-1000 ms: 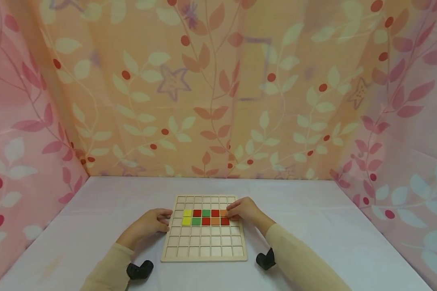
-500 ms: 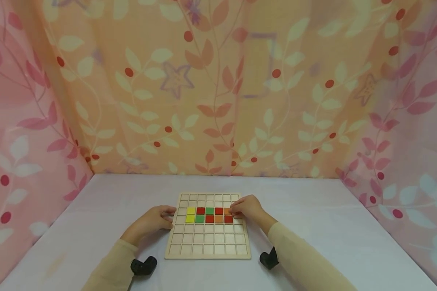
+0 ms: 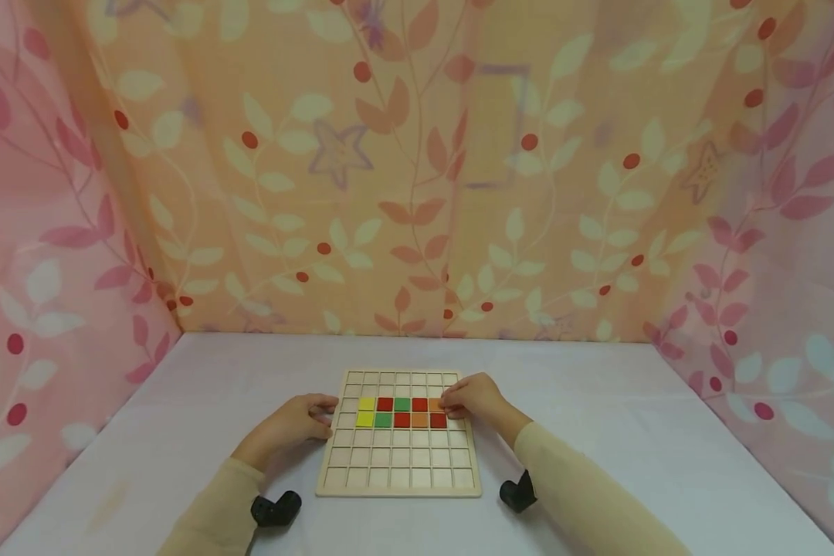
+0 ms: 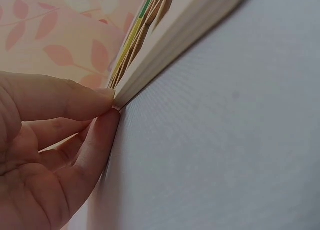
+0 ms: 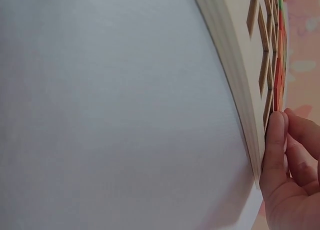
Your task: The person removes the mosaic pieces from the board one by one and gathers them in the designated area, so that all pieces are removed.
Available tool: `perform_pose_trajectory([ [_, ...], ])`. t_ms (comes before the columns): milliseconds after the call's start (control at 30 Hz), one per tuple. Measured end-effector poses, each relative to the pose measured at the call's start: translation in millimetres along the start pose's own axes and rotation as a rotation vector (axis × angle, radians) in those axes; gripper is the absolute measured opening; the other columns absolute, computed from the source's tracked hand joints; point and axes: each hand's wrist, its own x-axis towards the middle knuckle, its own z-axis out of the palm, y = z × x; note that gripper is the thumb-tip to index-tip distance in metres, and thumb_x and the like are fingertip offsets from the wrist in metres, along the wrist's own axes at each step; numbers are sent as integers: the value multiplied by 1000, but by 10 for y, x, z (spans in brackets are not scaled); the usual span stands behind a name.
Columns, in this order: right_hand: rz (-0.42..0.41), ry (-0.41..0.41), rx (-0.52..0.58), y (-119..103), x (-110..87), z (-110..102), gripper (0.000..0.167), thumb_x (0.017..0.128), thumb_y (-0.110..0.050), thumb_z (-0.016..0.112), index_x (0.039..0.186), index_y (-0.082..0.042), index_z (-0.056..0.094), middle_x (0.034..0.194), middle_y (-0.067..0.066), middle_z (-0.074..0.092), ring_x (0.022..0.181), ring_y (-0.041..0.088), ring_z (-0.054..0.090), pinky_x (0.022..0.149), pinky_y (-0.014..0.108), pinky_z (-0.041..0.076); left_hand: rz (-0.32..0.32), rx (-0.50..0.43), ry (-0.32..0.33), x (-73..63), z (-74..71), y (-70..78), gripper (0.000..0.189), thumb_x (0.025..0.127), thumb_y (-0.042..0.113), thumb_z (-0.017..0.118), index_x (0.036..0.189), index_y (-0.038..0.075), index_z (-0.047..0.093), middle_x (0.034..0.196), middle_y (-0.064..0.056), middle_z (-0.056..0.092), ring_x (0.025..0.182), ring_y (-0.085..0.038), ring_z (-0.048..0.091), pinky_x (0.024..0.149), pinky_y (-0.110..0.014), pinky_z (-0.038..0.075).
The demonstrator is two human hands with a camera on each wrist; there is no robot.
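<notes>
In the head view, a square wooden grid board (image 3: 399,481) lies flat on the table. Two short rows of coloured square tiles fill part of it, among them a yellow tile (image 3: 364,419), a green tile (image 3: 384,420) and a red tile (image 3: 402,420). My left hand (image 3: 293,423) touches the board's left edge with thumb and fingertips; these fingertips (image 4: 106,95) also show in the left wrist view. With thumb and fingers close together, my right hand (image 3: 481,400) pinches an orange tile (image 3: 435,404) at the right end of the upper row. Its fingers partly cover that tile.
A white cloth covers the table (image 3: 584,401). Patterned fabric (image 3: 417,170) hangs behind and on both sides. A black wrist device (image 3: 276,510) sits at the left cuff and another black wrist device (image 3: 518,492) at the right.
The whole head view has shifted slightly as the camera moved. Both hands keep the same places on the board, and the tiles look unchanged.
</notes>
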Motion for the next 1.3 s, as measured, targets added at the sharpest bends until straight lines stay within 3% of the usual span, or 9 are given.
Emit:
perform_pose_trajectory([
  [167,16,-6,-3,13,-24,-14,14,84,2,73,96,11,73,80,13,75,61,9,66,61,26,58,-7,-6,-15,9,5,-13,60,78,-9,71,135,-9,53,125,-20,63,94,-18,60,75,-31,54],
  [633,26,9,45,51,-27,-53,15,83,2,74,94,12,73,74,8,74,58,8,65,59,25,58,-41,-39,18,17,90,-24,59,77,-11,71,134,-8,55,124,-18,63,94,-19,61,75,-30,54],
  [933,55,30,40,-2,5,-19,14,85,-1,74,94,9,73,70,3,71,56,7,64,58,23,57,-22,-41,26,9,31,15,59,76,-13,71,133,-10,54,122,-21,62,93,-20,61,75,-29,54],
  [1300,34,-1,53,-14,5,-36,17,84,2,73,98,11,73,76,8,74,58,8,66,59,25,58,-31,-30,27,7,27,12,60,77,-11,71,135,-8,54,124,-21,61,95,-20,61,77,-31,54],
])
